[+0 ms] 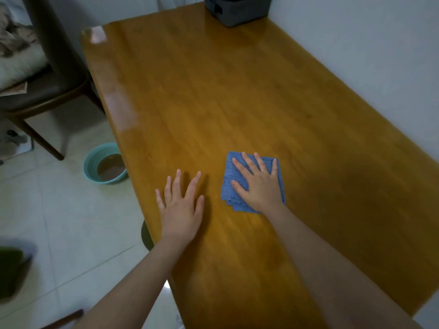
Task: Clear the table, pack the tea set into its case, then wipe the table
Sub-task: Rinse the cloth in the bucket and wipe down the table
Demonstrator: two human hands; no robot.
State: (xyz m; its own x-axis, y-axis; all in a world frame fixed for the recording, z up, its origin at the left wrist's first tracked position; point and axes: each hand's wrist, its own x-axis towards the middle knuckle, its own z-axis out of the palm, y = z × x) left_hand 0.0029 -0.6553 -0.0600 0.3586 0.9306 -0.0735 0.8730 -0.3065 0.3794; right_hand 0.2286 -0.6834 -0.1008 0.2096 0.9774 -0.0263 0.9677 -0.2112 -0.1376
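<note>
Left hand [181, 211] flat on table [237, 91]; right hand [260, 184] presses folded cloth [251, 181].

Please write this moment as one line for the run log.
phase: wiping | right hand: flat on blue cloth | left hand: flat on table | grey case: far end

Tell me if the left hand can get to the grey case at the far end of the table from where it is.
Probably yes: the left hand lies flat, and only bare table separates it from the grey case, though that means a long stretch.
</note>
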